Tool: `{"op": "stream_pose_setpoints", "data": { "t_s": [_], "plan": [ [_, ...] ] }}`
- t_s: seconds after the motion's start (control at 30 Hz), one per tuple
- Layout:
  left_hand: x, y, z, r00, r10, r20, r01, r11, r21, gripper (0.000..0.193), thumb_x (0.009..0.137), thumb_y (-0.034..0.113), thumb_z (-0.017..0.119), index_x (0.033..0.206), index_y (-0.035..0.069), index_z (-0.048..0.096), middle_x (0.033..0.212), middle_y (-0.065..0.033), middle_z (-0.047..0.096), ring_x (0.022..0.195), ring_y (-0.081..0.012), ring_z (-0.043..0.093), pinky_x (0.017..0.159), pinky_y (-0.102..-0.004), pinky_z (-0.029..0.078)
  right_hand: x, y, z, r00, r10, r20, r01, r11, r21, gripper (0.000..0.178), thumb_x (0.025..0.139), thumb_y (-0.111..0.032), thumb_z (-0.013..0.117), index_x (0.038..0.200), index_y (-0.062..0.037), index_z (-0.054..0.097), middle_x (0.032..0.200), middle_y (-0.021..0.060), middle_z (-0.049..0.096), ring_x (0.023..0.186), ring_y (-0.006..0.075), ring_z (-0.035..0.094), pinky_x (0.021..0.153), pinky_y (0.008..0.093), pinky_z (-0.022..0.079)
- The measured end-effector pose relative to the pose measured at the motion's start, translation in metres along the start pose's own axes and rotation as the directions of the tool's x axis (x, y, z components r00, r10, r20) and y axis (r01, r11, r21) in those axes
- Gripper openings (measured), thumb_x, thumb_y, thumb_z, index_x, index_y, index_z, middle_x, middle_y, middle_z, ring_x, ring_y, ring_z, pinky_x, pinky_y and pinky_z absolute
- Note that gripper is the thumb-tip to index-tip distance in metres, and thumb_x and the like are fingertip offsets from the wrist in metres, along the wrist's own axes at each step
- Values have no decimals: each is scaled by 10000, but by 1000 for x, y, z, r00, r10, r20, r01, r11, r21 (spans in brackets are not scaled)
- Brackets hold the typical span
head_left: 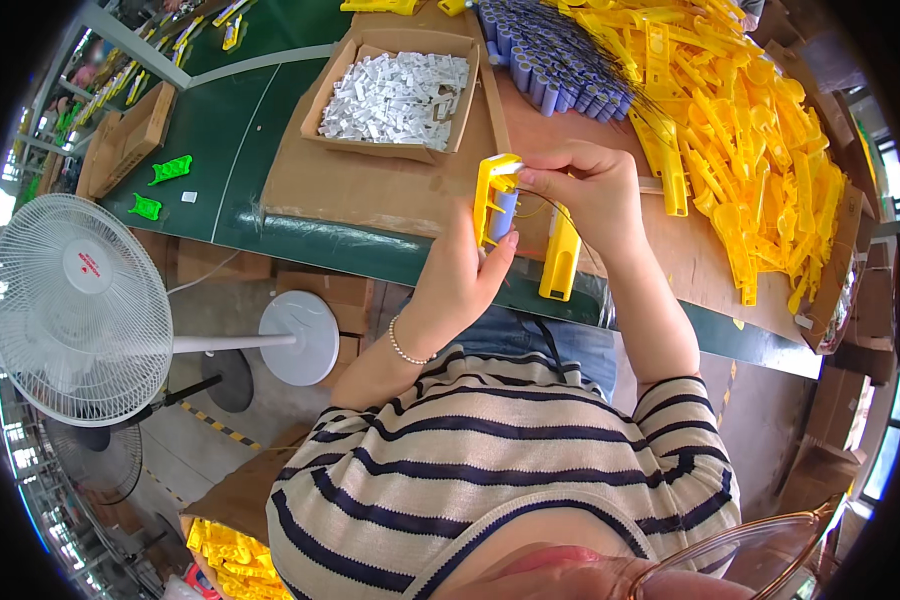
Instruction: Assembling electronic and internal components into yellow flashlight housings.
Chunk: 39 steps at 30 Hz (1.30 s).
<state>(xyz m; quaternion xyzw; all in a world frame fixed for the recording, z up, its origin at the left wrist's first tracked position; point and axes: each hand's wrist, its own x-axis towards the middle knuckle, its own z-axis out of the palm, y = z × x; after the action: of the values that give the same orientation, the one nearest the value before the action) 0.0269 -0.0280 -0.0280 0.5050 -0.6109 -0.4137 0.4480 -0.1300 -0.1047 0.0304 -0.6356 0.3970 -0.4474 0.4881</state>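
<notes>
My left hand [457, 258] is closed round a yellow plastic housing [484, 190], held upright above the table's near edge. Inside the housing sits a blue cylindrical battery cell [502, 216], with my left thumb against its lower end. At the housing's top end, the fingers of my right hand [592, 190] are pinched together beside a small white part [508, 168]. What they grip is hidden by the fingertips. Thin wires curve out below the right hand. Another yellow housing [562, 262] lies on the table's cardboard, under my right wrist.
A cardboard box [315, 118] of small white parts stands ahead. Blue cells with wires [545, 75] and a big heap of yellow housings [760, 150] fill the right. Green plastic pieces [170, 169] lie left. A white fan [85, 300] stands beside the table.
</notes>
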Motion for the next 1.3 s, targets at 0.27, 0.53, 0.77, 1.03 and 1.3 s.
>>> {"op": "stream_pose_setpoints", "data": {
  "t_s": [0.27, 0.53, 0.77, 1.03, 1.3],
  "plan": [
    [-3, 7, 10, 999, 46, 7, -43, 963, -265, 262, 911, 133, 539, 1054, -12, 374, 843, -114, 564, 707, -180, 656, 574, -282, 509, -5, -5, -4, 988, -156, -19, 143, 943, -302, 193, 705, -58, 744, 878, 15, 698, 690, 9, 604, 568, 49, 458, 503, 206, 378],
    [-3, 11, -2, 889, -110, 445, 337, 815, -472, 302, 930, 116, 458, 1204, 28, 364, 931, -100, 567, 757, -169, 615, 673, -299, 523, 18, -9, -20, 924, 104, 368, 2, 961, -278, 295, 696, -61, 675, 976, 27, 642, 783, 61, 647, 683, 109, 565, 657, 254, 483],
    [10, 0, -44, 751, 20, 659, 532, 574, -623, 1216, 611, 880, 389, 1401, -34, 252, 1391, -261, 345, 1205, -364, 470, 953, -444, 443, 22, -21, -38, 859, 228, 459, -94, 951, -295, 305, 725, -48, 628, 1013, 43, 584, 811, 89, 615, 673, 155, 609, 631, 259, 495],
    [27, -1, -25, 971, 110, 212, 202, 93, -975, 916, 847, 703, 309, 1452, 41, 123, 1454, -221, 256, 1346, -344, 264, 1119, -462, 183, -1, -11, -21, 851, 429, 304, -504, 829, 242, 369, 806, 31, 535, 1164, 50, 449, 865, 114, 614, 654, 167, 656, 569, 248, 569],
    [55, 1, 1, 983, -168, -77, 47, 632, -774, 542, 831, 49, 622, 1303, 20, 359, 1163, -81, 544, 1046, -149, 547, 916, -315, 445, -13, 23, 25, 903, 429, 25, -417, 860, 295, 367, 810, 76, 534, 1155, 15, 427, 831, 98, 584, 672, 183, 660, 567, 256, 568]
  ]
}}
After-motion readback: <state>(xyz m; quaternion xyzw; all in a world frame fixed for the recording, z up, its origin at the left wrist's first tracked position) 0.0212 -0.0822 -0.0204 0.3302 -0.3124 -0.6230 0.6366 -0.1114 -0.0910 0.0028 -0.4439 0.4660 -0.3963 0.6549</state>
